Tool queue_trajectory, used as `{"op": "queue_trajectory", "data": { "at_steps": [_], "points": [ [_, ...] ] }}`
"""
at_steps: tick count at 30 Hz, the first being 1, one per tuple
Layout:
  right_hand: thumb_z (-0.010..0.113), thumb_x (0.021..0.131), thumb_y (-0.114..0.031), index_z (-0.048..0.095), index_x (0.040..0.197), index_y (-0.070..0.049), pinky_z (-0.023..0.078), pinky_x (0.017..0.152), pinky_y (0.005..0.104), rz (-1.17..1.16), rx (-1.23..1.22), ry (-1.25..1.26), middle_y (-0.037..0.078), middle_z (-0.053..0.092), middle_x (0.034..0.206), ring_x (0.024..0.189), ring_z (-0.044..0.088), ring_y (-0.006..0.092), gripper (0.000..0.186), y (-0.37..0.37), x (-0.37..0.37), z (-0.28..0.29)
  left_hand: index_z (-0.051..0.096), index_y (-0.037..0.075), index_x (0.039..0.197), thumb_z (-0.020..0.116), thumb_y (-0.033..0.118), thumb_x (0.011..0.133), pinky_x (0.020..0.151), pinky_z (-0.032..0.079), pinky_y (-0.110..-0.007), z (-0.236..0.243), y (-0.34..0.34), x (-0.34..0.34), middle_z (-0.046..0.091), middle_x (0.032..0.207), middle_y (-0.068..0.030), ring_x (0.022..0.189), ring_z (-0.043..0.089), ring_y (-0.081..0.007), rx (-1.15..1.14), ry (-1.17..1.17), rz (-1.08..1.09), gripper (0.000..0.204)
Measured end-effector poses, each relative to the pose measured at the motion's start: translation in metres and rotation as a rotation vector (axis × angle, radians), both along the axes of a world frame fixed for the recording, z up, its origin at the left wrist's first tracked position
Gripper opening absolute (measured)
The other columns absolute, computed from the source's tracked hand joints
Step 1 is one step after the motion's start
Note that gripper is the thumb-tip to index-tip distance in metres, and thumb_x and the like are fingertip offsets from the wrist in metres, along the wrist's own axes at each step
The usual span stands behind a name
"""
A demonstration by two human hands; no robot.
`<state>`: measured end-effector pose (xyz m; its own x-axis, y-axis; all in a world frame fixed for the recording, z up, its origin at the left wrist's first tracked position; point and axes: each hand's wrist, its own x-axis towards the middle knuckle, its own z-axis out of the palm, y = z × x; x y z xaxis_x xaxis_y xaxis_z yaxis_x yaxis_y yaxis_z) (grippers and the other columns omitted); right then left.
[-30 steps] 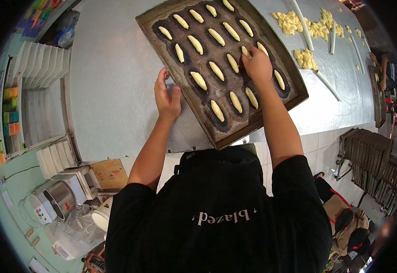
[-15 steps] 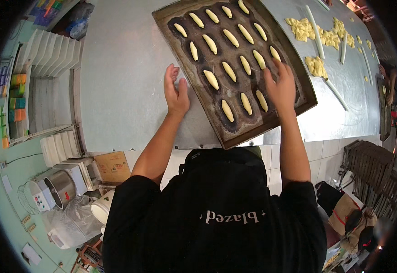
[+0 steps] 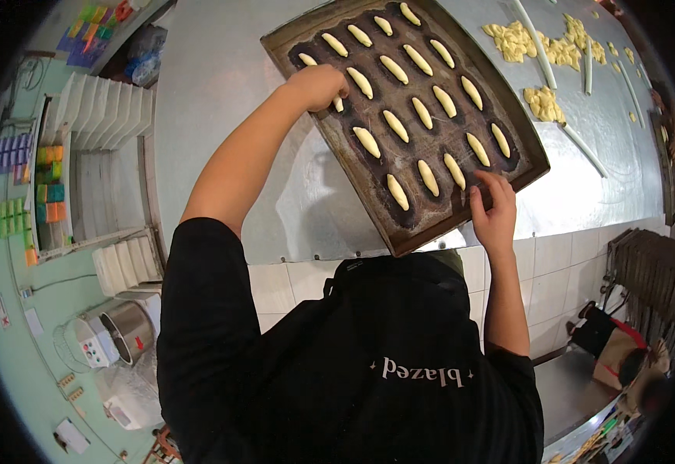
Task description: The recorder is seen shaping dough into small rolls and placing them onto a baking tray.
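A dark metal baking tray (image 3: 433, 231) lies at an angle on the steel table, holding several rows of small pale, tapered dough rolls (image 3: 422, 114). My left hand (image 3: 318, 87) reaches over the tray's left side with its fingers curled down on a dough roll (image 3: 338, 104); one end of that roll shows below the fingers, the rest is covered. By the tray's near right rim, my right hand (image 3: 495, 209) is open, fingers apart, holding nothing. Its fingertips are close to the rim; whether they touch it I cannot tell.
Yellow dough lumps (image 3: 510, 42) and long pale sticks (image 3: 535, 45) lie on the steel table (image 3: 206, 139) right of the tray. Another person's arm (image 3: 673, 127) shows at the far right. White shelving (image 3: 113, 185) and a mixer bowl (image 3: 128, 329) stand at left, stacked dark trays (image 3: 647, 267) at right.
My left hand has moved from beside the tray up onto a dough roll at its left side. My right hand has drawn back toward the near rim, uncovering rolls beneath it.
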<state>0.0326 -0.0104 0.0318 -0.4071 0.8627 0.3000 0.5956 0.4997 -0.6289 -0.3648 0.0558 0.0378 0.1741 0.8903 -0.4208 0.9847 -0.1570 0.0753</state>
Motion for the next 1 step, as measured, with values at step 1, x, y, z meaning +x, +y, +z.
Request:
{"op": "queue_trajectory", "data": {
  "at_steps": [1],
  "points": [
    [0.066, 0.085, -0.009, 0.066, 0.108, -0.004, 0.045, 0.091, 0.0397, 0.018, 0.032, -0.046, 0.017, 0.064, 0.105, 0.099, 0.061, 0.0307, 0.024, -0.0017, 0.0037, -0.0033, 0.071, 0.009, 0.109, 0.061, -0.001, 0.075, 0.094, 0.049, -0.037, -0.0010, -0.0007, 0.0041, 0.067, 0.114, -0.0089, 0.110, 0.060, -0.0298, -0.005, 0.034, -0.023, 0.037]
  ]
}}
